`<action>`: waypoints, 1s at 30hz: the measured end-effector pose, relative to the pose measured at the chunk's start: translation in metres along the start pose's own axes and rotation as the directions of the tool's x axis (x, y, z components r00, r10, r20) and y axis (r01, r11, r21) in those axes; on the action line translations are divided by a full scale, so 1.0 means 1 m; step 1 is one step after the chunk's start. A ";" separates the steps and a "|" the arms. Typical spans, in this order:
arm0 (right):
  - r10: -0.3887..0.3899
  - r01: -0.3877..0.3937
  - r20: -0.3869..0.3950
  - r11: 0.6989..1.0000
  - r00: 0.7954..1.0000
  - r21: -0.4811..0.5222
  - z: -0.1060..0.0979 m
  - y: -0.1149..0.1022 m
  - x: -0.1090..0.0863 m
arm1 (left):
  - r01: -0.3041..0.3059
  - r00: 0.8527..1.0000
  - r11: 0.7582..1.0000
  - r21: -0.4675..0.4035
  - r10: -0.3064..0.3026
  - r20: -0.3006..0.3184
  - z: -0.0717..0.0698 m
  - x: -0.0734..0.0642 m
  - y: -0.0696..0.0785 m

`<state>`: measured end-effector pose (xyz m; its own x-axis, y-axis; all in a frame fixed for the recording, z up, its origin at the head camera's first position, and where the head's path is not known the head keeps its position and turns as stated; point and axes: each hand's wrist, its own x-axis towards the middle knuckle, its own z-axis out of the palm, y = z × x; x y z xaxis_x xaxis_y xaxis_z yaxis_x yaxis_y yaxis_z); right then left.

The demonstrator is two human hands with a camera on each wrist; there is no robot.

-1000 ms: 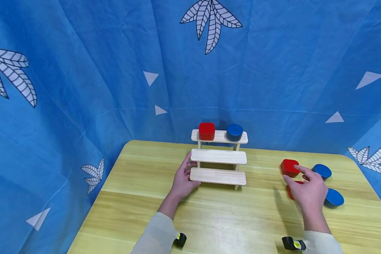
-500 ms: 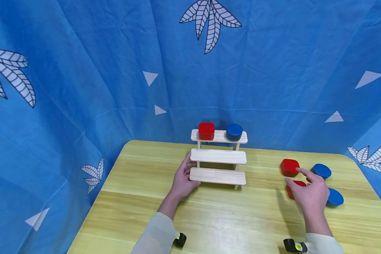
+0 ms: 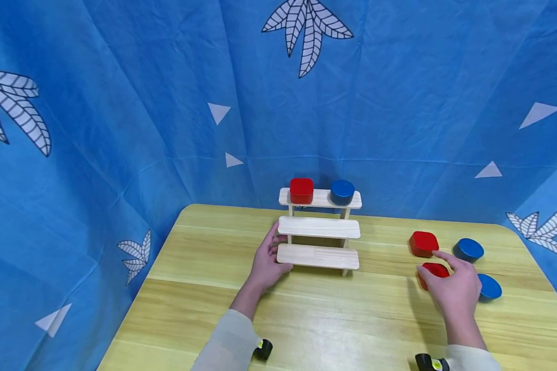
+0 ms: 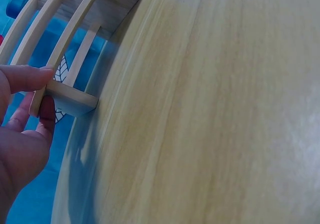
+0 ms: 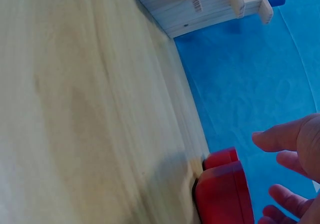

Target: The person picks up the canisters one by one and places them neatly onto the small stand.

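A three-tier wooden shelf [image 3: 318,227] stands at the back of the table. My left hand [image 3: 265,265] grips its left end; in the left wrist view the thumb and fingers pinch the end of the lowest board [image 4: 67,41]. On the top tier sit a red square container [image 3: 301,191] and a blue round one [image 3: 342,192]. To the right, my right hand [image 3: 456,288] hovers with thumb and forefinger spread above the nearer red container [image 3: 436,269]. In the right wrist view a gap shows between its fingers and that container [image 5: 224,194].
Behind the nearer red container lies another red one [image 3: 424,243]. Two blue round containers, one farther back [image 3: 468,250] and one nearer [image 3: 490,287], sit to their right, the nearer partly behind the right hand. A blue patterned cloth [image 3: 399,103] hangs behind the table [image 3: 343,319].
My right hand has shifted slightly toward me and right, from beside the farther red container to over the nearer one, which shows more now. The left hand stays on the shelf.
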<state>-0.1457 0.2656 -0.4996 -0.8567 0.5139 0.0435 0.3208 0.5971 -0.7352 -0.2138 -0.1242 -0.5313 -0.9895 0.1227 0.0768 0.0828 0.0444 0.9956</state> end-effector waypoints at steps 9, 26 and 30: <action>0.025 -0.025 0.022 0.999 0.999 -0.036 0.001 0.007 -0.001 | -0.013 1.000 1.000 0.000 0.013 0.005 0.000 0.000 0.003; 0.017 -0.016 0.014 1.000 1.000 -0.022 0.006 0.018 -0.008 | -0.008 1.000 1.000 0.007 0.008 -0.001 -0.001 0.000 0.001; 0.021 -0.021 0.012 1.000 1.000 -0.023 0.007 0.020 -0.008 | -0.006 1.000 1.000 0.007 0.006 -0.002 0.000 0.000 0.001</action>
<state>-0.1353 0.2687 -0.5193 -0.8547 0.5187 0.0198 0.3478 0.6006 -0.7199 -0.2140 -0.1244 -0.5305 -0.9893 0.1206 0.0825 0.0892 0.0509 0.9947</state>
